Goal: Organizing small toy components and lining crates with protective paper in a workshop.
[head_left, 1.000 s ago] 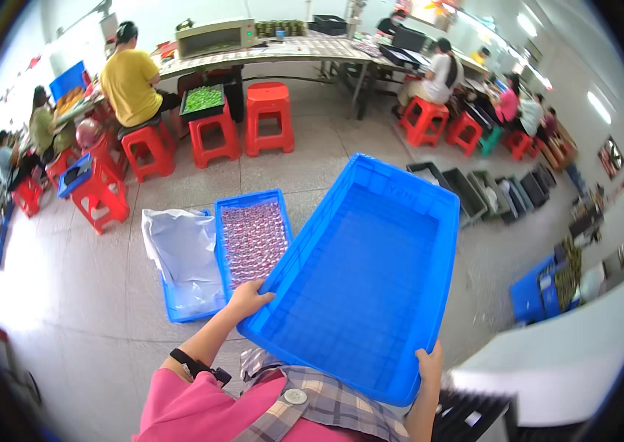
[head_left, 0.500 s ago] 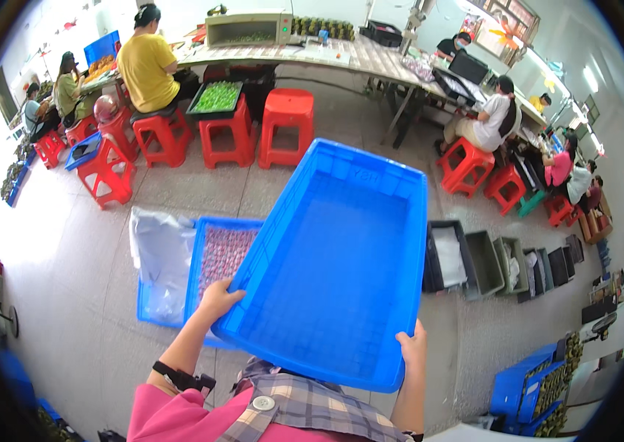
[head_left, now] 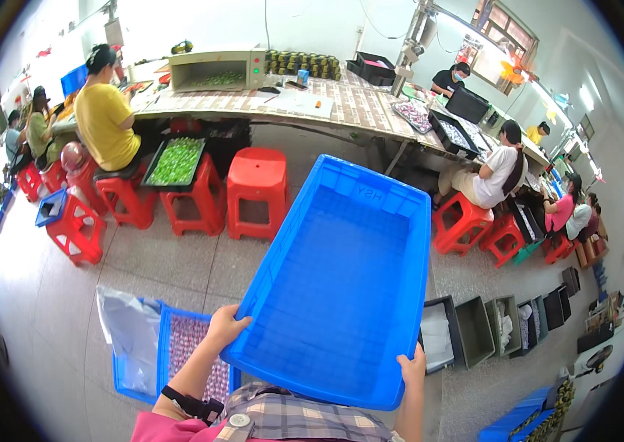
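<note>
Blue plastic is the material of the large tray, which is in front of the body, between the two hands. The left hand grasps its left wall near the close corner, and the right hand grasps the right wall (both thumbs are at the rim). Its long axis goes away from the person, the far end leaning slightly rightward. Beyond, a red stool stands before the long table.

Blue plastic tray, held in midair
Rectangular, shallow, open side up, faintly gridded inside, empty, slanting rightward toward the far end.
</note>
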{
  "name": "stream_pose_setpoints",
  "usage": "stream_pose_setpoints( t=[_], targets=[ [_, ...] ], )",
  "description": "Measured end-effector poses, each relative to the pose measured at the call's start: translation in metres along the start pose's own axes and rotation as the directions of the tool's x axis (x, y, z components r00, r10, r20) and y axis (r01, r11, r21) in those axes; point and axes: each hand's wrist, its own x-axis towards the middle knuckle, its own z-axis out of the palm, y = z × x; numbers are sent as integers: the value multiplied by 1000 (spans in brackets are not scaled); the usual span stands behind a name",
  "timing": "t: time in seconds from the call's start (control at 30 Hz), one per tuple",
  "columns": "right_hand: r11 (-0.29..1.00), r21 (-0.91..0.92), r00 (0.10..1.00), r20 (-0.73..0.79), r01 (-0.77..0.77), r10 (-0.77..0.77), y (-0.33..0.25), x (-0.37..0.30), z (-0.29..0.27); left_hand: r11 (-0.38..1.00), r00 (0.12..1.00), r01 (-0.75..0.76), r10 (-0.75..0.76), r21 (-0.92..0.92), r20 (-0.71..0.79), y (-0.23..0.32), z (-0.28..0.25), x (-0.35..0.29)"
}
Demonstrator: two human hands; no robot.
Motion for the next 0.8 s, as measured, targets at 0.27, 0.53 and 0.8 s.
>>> stream_pose_setpoints(
  t=[0.27, 0.53, 0.8],
  targets=[
    [998, -42, 999, -8, 52, -52, -4, 233, 34, 999, 1000, 20, -19, 27, -22, 73, 40, 207],
    [999, 20, 995, 94, 43, -45, -61, 449, 72, 991, 995, 79, -86, -104, -59, 134, 59, 390],
    [994, -104, 993, 113, 44, -32, -98, 668, 136, 982, 993, 38, -58, -188, -104, 153, 81, 611]
  ],
)
